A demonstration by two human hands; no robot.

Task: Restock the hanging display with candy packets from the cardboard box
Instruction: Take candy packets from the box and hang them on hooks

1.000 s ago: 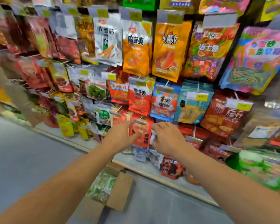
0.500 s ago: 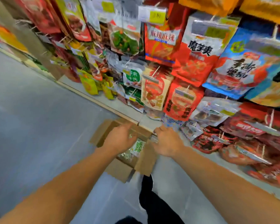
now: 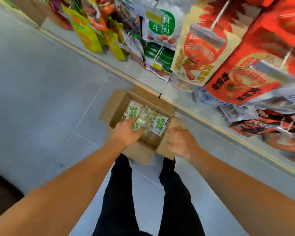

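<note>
- Box sits open on the floor, hard against the base of the display; flaps splayed outward.
- Packets lie loose in the box bottom: white-and-green printed film with clear windows, overlapping one another, a few only. Bare cardboard shows at the near end.
- Left hand is down inside the box, fingers laid on the nearest packet. Whether the grip has closed on it I cannot tell; the fingertips are lost against the glossy film.
- Right hand is at the right flap, fingers curled near its edge. Holding it back or just beside it: not clear from this angle.
- Handling, as judged: packets look light and floppy, thin crinkly film, likely slick. No stiffness to speak of; one lifted by a corner should droop.
- Contents look like small loose pieces, so squeezing the middle risks crushing or shifting them.
- Best hold, I would say: pinch the flat sealed top edge, thumb over and fingers under. That also presents the hang-hole end to the hooks.
- Overlap means a broad grab may bring up two at once, or let one slide off.
- Hooks on the display carry other packets in crowded rows; metal prongs stick out forward.
</note>
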